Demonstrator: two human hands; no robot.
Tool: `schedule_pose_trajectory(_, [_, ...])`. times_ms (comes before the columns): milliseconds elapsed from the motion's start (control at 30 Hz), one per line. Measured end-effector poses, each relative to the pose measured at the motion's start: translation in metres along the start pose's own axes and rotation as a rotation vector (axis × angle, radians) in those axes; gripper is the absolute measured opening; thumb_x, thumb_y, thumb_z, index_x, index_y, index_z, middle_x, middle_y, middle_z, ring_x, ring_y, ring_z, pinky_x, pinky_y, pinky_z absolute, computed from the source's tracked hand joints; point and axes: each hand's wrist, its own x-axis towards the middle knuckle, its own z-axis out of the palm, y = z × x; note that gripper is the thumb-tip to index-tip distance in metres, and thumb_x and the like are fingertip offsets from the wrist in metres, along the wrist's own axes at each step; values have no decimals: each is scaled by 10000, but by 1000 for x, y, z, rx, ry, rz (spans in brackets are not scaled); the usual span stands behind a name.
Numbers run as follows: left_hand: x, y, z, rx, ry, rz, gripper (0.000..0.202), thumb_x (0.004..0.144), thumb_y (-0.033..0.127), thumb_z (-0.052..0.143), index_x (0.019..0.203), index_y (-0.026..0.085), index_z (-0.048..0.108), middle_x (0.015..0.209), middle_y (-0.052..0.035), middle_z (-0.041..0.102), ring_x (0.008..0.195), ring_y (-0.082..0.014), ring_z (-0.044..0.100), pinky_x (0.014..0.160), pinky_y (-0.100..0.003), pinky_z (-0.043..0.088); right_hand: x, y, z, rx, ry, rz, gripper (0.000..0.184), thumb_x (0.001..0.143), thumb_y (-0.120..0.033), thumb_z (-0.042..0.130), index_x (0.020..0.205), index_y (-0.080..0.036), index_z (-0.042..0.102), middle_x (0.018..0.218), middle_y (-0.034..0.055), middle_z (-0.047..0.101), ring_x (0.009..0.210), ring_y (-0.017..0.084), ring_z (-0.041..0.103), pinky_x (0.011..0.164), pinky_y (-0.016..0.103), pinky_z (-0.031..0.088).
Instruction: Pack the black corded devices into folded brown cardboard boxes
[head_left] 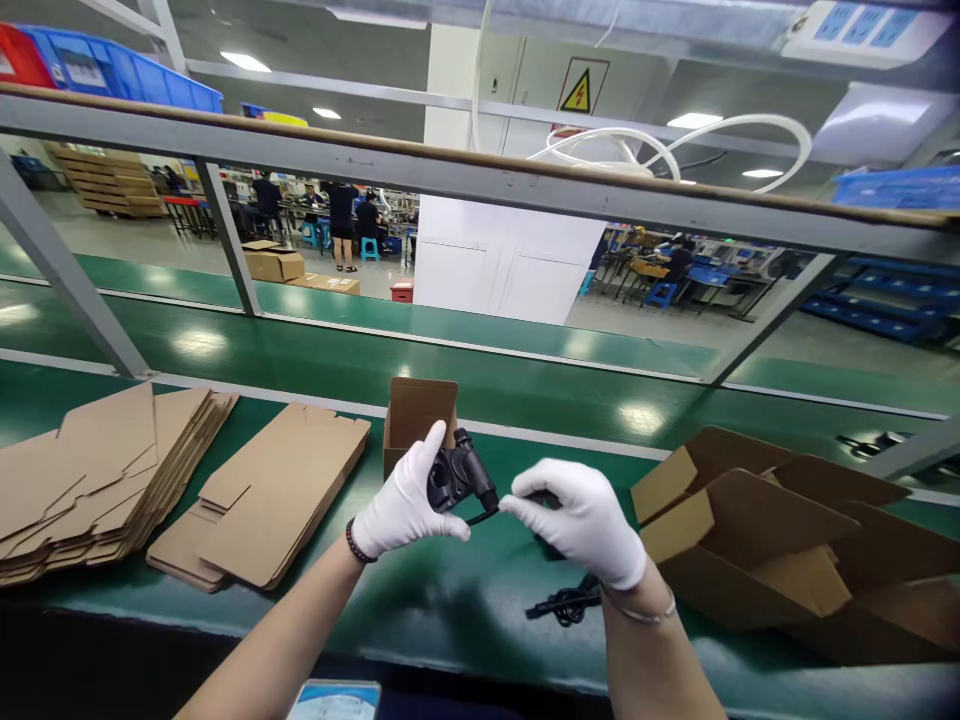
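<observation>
while the small carton (pixel 422 408) stood open, left hand (pixel 411 497) held black clamp fitting (pixel 463 470) outside it, right hand (pixel 581 515) pinching a dark piece (pixel 545 498).

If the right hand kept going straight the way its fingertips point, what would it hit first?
Probably the black part in the left hand: its lower end sits just ahead of the right hand. Depth is unclear; they may already touch.

A tubular black fitting (pixel 472 468) is held tilted
</observation>
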Motion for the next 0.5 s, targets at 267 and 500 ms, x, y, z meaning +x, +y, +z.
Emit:
schedule_pose_trajectory(267, [-8, 2, 8, -143, -289, -26, 1231, 493, 621, 817, 1497, 228, 223, 1371, -165, 456, 1264, -392, 447, 1068, -563, 337, 23, 47, 71, 313, 106, 358, 396, 722, -545, 721, 651, -195, 549, 591, -41, 546, 549, 119, 491, 540, 238, 418])
schedule_pose_trajectory(500, [-13, -10, 21, -548, 89, -152, 1126, 618, 542, 803, 1492, 221, 169, 1275, -141, 532, 1206, -337, 527, 1023, -499, 415, 11, 30, 89, 185, 214, 257, 417, 956, -518, 403, 793, -201, 620, 734, 11, 638, 672, 147, 588, 664, 256, 464])
